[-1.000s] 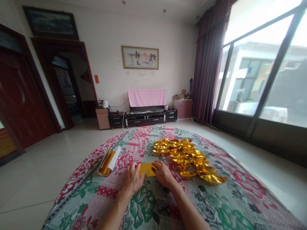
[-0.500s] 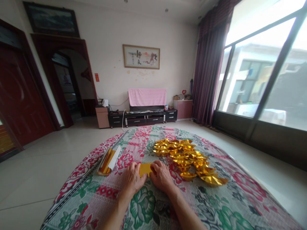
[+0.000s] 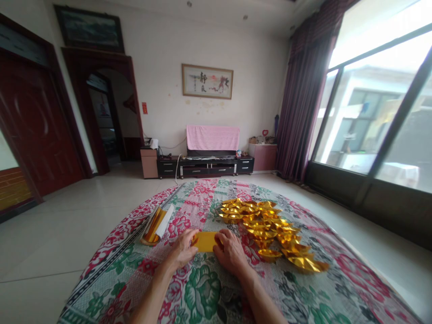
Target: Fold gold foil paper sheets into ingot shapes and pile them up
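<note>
A folded sheet of gold paper [image 3: 205,241] lies on the flowered cloth [image 3: 202,292] between my two hands. My left hand [image 3: 182,249] pinches its left edge with thumb and fingers closed. At the paper's right edge, my right hand [image 3: 229,252] presses down on it with curled fingers. To the right spreads a heap of folded gold paper ingots [image 3: 266,225]. A stack of flat gold sheets [image 3: 155,223] sits to the left, beyond my left hand.
The cloth covers a round table whose edge curves off at left and right. Tiled floor surrounds it. A low dark TV cabinet [image 3: 205,165] with a pink cover stands against the far wall. Tall windows and a purple curtain [image 3: 300,99] fill the right side.
The view has shifted slightly. My left hand has turned from lying over the paper's left end to pinching its edge. My right hand has stayed on the right end.
</note>
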{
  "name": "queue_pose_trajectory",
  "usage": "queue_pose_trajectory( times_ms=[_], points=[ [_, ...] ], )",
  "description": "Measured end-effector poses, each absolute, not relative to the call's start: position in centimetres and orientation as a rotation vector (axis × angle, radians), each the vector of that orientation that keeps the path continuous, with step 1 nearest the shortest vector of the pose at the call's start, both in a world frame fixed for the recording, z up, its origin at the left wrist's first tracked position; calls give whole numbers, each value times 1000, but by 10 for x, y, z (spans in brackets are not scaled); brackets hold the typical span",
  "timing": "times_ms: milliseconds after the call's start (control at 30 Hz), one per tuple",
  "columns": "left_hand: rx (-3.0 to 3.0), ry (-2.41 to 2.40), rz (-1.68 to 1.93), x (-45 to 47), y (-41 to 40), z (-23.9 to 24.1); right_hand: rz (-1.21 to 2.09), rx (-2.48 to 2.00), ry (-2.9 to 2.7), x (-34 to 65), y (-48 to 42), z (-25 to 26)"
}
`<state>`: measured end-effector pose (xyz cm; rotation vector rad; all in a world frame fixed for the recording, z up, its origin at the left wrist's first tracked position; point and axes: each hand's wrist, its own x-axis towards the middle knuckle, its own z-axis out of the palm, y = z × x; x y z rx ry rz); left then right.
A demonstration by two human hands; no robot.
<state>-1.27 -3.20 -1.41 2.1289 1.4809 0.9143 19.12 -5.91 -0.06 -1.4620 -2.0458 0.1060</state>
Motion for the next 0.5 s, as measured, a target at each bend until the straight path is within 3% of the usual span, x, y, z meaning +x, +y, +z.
queue_pose_trajectory(
  times_ms=[500],
  points=[
    [2105,1339,958,-24,-32,-14,143,-1482,-2045,191,-58,1]
  ],
)
